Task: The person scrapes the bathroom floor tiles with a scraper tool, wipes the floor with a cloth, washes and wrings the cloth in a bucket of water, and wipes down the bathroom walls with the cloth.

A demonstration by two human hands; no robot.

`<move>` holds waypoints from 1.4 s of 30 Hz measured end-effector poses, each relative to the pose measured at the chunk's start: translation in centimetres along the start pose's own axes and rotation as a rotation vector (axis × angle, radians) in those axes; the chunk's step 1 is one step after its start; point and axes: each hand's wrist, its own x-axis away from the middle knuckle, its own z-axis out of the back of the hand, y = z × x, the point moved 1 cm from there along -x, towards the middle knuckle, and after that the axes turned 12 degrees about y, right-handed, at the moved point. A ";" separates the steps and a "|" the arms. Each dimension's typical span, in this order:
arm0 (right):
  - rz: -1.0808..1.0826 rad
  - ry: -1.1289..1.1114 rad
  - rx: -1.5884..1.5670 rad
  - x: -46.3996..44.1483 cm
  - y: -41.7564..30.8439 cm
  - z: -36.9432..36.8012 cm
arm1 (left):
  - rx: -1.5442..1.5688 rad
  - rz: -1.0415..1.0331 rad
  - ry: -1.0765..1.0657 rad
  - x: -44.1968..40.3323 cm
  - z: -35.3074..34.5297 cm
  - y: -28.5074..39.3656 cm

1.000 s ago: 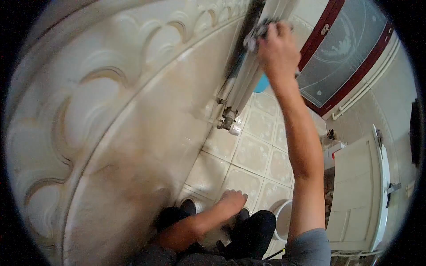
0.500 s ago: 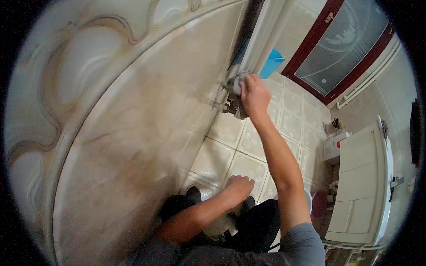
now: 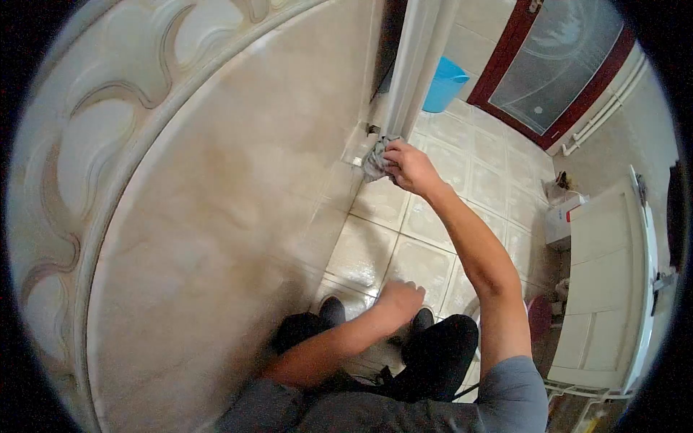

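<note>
A crumpled grey cloth (image 3: 377, 160) is gripped in my right hand (image 3: 411, 167), with the fingers closed over it. The cloth lies against the lower end of a white upright fixture (image 3: 408, 72), beside the beige wall. It covers the metal fitting there, and only a small dark piece (image 3: 372, 130) shows above it. My left hand (image 3: 399, 302) hangs over the floor in front of my knees, slightly blurred. Its fingers are curled in, and no object shows in them.
Beige wall panel (image 3: 216, 216) with a moulded border fills the left. Pale floor tiles (image 3: 422, 263) lie below. A blue bin (image 3: 444, 85) stands behind the fixture, near a red-framed glass door (image 3: 552, 68). To the right are a white box (image 3: 563, 222) and a white cabinet (image 3: 603, 289).
My right hand has drawn the cloth slightly down over the fitting, hiding most of it. The camera view has shifted a little. My left hand keeps its curled pose.
</note>
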 end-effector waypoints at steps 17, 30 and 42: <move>-0.095 0.299 0.680 -0.9 -6.3 -9.5 | -0.048 0.064 -0.100 0.3 0.7 1.0; -0.361 0.500 0.021 1.5 -7.2 0.7 | -0.025 0.025 -0.016 0.5 2.1 2.2; -0.398 -0.198 0.344 -6.3 -5.0 -5.4 | 0.031 0.027 -0.104 0.4 -1.0 2.2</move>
